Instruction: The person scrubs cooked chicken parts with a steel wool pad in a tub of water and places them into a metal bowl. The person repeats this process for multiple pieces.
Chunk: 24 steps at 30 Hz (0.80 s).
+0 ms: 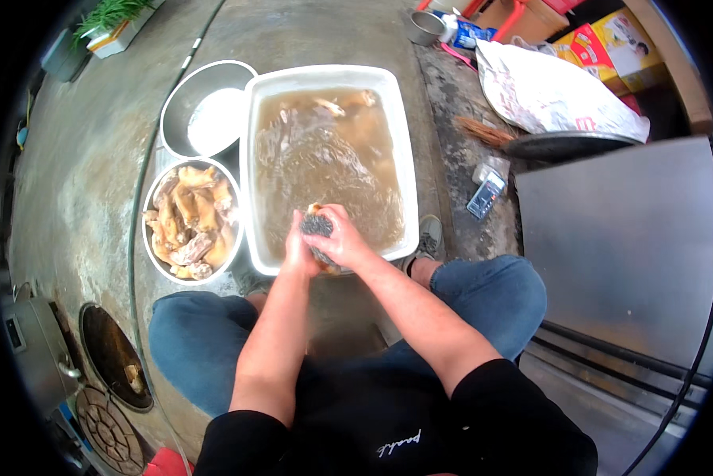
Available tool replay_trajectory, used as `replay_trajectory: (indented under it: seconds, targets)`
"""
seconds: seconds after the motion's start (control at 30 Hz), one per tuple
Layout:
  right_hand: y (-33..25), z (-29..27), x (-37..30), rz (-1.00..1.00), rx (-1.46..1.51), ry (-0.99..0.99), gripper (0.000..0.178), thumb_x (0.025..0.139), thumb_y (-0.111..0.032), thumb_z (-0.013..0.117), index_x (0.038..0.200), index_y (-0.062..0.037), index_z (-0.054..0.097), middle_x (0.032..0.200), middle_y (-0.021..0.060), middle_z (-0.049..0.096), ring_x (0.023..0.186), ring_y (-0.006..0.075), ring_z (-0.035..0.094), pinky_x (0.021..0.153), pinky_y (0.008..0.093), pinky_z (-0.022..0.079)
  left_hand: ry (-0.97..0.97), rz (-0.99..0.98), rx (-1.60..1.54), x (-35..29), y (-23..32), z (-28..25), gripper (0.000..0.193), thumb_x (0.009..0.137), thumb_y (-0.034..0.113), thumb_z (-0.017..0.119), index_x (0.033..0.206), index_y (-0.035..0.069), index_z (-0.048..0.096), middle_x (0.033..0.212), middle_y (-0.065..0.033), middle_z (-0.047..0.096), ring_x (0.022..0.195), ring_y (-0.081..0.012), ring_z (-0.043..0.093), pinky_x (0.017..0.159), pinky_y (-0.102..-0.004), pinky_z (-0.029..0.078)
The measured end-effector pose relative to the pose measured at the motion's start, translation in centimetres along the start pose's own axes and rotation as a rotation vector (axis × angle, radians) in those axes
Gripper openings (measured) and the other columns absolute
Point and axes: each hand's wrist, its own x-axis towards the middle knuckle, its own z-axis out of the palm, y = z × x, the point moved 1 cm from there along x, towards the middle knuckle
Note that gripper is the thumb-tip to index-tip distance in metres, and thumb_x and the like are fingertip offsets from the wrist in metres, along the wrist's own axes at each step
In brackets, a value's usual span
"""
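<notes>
Over the near edge of a white rectangular tub (409, 170), my two hands meet, both closed. My right hand (345, 237) grips a dark grey steel wool scourer (317, 225), pressed between the hands. My left hand (298, 247) is wrapped round a tan piece of meat, apparently a trotter (314, 208); only small bits of it show past the fingers. Murky brown water (324, 166) fills the tub, and more pale pieces (330, 106) break its surface at the far end. To the left, a round metal bowl (147, 238) holds several tan trotters (194, 208).
Behind that bowl stands another metal basin (183, 87). A green hose (144, 166) runs along the floor at left, past an uncovered round drain (106, 349). At right are a steel cabinet (618, 238), a digital meter (486, 195) and a white sack (547, 91).
</notes>
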Motion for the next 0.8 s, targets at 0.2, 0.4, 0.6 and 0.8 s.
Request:
replay_trajectory:
  seconds: [0.2, 0.4, 0.6, 0.8]
  targets:
    - [2.1, 1.0, 1.7, 0.520, -0.100, 0.285, 0.036, 0.082, -0.021, 0.070, 0.104, 0.0035, 0.056, 0.089, 0.0220, 0.064, 0.081, 0.0381, 0.063, 0.072, 0.0456, 0.049, 0.246, 0.113, 0.321, -2.0, -1.9, 3.9, 0.054, 0.098, 0.051, 0.046, 0.132, 0.010, 0.047, 0.129, -0.0137, 0.053, 0.117, -0.0278, 0.053, 0.091, -0.0449, 0.048]
    - [10.2, -1.2, 3.7, 1.054, 0.778, 0.098, 0.050, 0.088, -0.029, 0.066, 0.125, 0.0026, 0.053, 0.125, 0.0196, 0.056, 0.118, 0.0334, 0.052, 0.084, 0.0493, 0.049, -0.017, 0.192, 0.437, -0.7, -2.6, 3.8, 0.036, 0.099, 0.041, 0.047, 0.106, 0.007, 0.054, 0.078, -0.0068, 0.057, 0.061, -0.0176, 0.056, 0.053, -0.0309, 0.049]
    - [-0.5, -0.6, -0.8, 0.478, 0.358, -0.016, 0.065, 0.080, -0.024, 0.073, 0.132, 0.0005, 0.044, 0.128, 0.0217, 0.053, 0.119, 0.0323, 0.052, 0.102, 0.0420, 0.040, 0.397, 0.244, 0.422, -2.3, -1.1, 3.9, 0.070, 0.095, 0.063, 0.040, 0.132, 0.004, 0.046, 0.122, -0.0155, 0.056, 0.110, -0.0281, 0.057, 0.091, -0.0427, 0.048]
    - [-1.1, -0.2, 1.5, 0.709, -0.037, 0.204, 0.052, 0.082, -0.019, 0.067, 0.125, 0.0034, 0.050, 0.104, 0.0262, 0.064, 0.099, 0.0393, 0.063, 0.086, 0.0462, 0.049, 0.028, 0.273, 0.497, -1.5, -2.8, 2.2, 0.064, 0.096, 0.057, 0.044, 0.132, 0.005, 0.046, 0.120, -0.0142, 0.057, 0.106, -0.0258, 0.058, 0.086, -0.0391, 0.050]
